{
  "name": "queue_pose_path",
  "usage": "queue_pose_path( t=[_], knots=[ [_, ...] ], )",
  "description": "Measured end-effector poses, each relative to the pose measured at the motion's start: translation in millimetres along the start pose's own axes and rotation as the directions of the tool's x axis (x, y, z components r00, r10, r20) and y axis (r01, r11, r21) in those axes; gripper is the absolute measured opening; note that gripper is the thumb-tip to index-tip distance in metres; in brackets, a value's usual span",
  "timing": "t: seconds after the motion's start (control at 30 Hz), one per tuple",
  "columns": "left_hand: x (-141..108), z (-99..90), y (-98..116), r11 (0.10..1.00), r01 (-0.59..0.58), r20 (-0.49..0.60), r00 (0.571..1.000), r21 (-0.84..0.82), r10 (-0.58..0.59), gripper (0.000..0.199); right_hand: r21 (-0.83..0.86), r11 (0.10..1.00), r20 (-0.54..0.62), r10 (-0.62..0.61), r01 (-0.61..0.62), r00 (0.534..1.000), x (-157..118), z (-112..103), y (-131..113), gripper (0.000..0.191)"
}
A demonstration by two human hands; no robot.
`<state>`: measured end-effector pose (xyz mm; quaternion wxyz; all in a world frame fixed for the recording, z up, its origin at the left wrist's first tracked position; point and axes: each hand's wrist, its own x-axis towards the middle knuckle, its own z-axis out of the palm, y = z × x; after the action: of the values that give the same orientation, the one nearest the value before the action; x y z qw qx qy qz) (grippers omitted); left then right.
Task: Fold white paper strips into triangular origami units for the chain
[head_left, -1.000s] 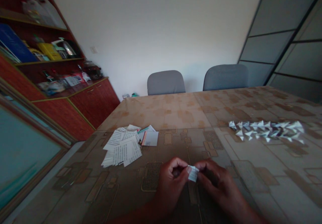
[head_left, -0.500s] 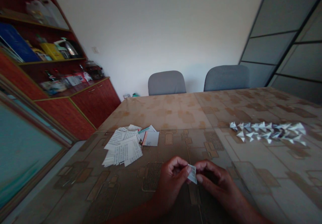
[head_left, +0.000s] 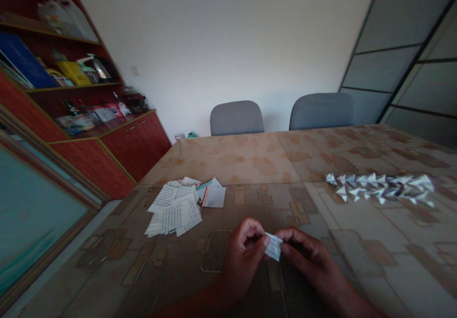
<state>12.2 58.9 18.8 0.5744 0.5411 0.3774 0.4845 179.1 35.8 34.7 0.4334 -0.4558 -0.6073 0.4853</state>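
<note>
Centrally, low in view: one slip (head_left: 273, 248) of paper, held up between two hands, above the near part of the table (head_left: 221, 158). Colour, off-white. Surface, printed with fine grey lines, too small to read. Outline, roughly four-sided, edges straight, set aslant so that the upper edge slopes down toward the right. Lower corner free, pointing down. Size, much smaller than any of the sheets alongside; number of folds or layers cannot be told.

Left hand (head_left: 244, 253): thumb and forefinger pinched on the slip's upper left side, thumb lying over its face; remaining fingers curled, partly hidden.

Right hand (head_left: 309, 253): thumb and fingertips nearly together at the slip's right edge; whether they grip it or merely touch it cannot be told.

Sheets (head_left: 180, 211): one loose overlapping heap, white, printed, left of the hands and farther off. Card (head_left: 215, 197): one, pale, with a reddish stripe and a small dark printed square, at the heap's right side.

Folded pieces (head_left: 382, 181): one long double row, white and grey, pointed tips outward, at right on the table, well apart from the hands.
</note>
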Motion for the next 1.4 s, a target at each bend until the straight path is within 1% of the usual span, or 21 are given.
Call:
queue_pose_path(
  t=[0.13,0.3,0.37,0.47,0.57,0.67,0.73,0.83,0.9,0.97,1.1,1.23,1.4],
  knots=[
    [-0.4,-1.8,0.9,0.999,0.005,0.026,1.000,0.031,-0.006,0.019,0.028,1.000,0.004,-0.003,0.003,1.000,1.0,-0.5,3.3,0.030],
    [-0.1,-5.3,1.3,0.997,0.020,0.073,0.997,0.077,-0.025,0.020,0.078,0.997,-0.051,-0.010,0.014,0.999,0.0,-1.4,10.3,0.032],
    [-0.8,-6.5,2.3,0.997,0.024,0.085,0.996,0.079,-0.030,0.021,0.039,0.998,-0.058,-0.049,0.051,0.997,-0.9,-3.2,10.6,0.027],
    [-1.6,-7.7,6.2,0.996,0.026,0.096,0.995,0.090,-0.034,0.021,-0.064,0.992,-0.028,-0.114,0.112,0.993,-2.2,-6.8,7.6,0.016],
    [-0.4,-8.6,10.0,0.992,0.018,0.114,0.993,0.128,-0.033,0.020,-0.188,0.970,0.007,-0.156,0.155,0.988,-3.0,-11.0,3.8,0.011],
    [1.9,-9.7,10.0,0.992,0.032,0.141,0.989,0.123,-0.049,0.021,-0.330,0.920,0.057,-0.206,0.213,0.977,-3.2,-16.5,1.1,0.009],
    [3.0,-10.2,8.4,0.992,0.049,0.157,0.985,0.115,-0.067,0.023,-0.413,0.869,0.105,-0.251,0.272,0.962,-3.0,-20.4,-1.3,0.007],
    [2.9,-10.2,6.5,0.986,0.084,0.185,0.977,0.141,-0.110,0.027,-0.520,0.760,0.221,-0.322,0.390,0.921,-3.0,-24.7,-6.8,0.008],
    [2.1,-9.6,6.7,0.980,0.099,0.194,0.972,0.172,-0.132,0.029,-0.572,0.687,0.301,-0.332,0.448,0.894,-3.4,-25.5,-10.5,0.010],
    [1.4,-8.9,8.2,0.976,0.100,0.191,0.972,0.191,-0.137,0.029,-0.601,0.648,0.347,-0.317,0.469,0.883,-3.9,-24.9,-13.0,0.012],
    [1.2,-7.4,13.1,0.974,0.106,0.186,0.972,0.203,-0.144,0.028,-0.598,0.658,0.368,-0.282,0.458,0.886,-4.1,-23.9,-12.6,0.010],
    [1.5,-6.8,14.3,0.973,0.118,0.200,0.967,0.197,-0.157,0.030,-0.579,0.670,0.387,-0.275,0.464,0.880,-3.0,-25.2,-8.2,0.008],
    [1.1,-7.0,11.1,0.974,0.122,0.211,0.964,0.190,-0.162,0.030,-0.563,0.702,0.352,-0.275,0.437,0.895,-3.3,-24.8,-8.5,0.011]
  ],
)
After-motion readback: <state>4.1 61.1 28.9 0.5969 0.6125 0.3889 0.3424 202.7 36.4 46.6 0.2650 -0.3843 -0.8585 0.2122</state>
